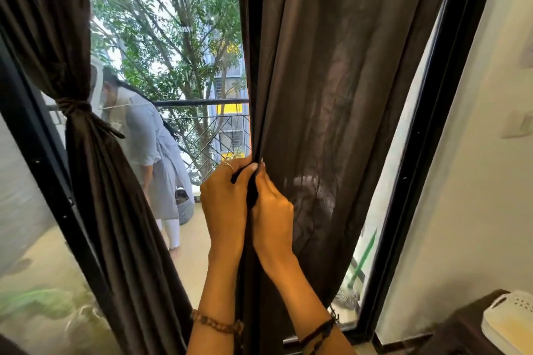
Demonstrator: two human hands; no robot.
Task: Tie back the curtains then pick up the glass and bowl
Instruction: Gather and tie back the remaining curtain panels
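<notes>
Two dark brown curtains hang at a glass balcony door. The left curtain (95,181) is gathered and bound by a knotted tie (75,106). The right curtain (331,95) hangs loose and spread. My left hand (225,196) and my right hand (271,210) both grip the inner edge of the right curtain at about waist height, fingers curled round the bunched fabric, hands touching each other. No glass or bowl is in view.
The black door frame (415,167) runs down the right. A dark cabinet (461,331) with a white box (510,323) stands at the lower right. Outside, a person in light clothes (150,147) bends on the balcony by the railing (202,102). A green-handled mop (363,256) leans outside.
</notes>
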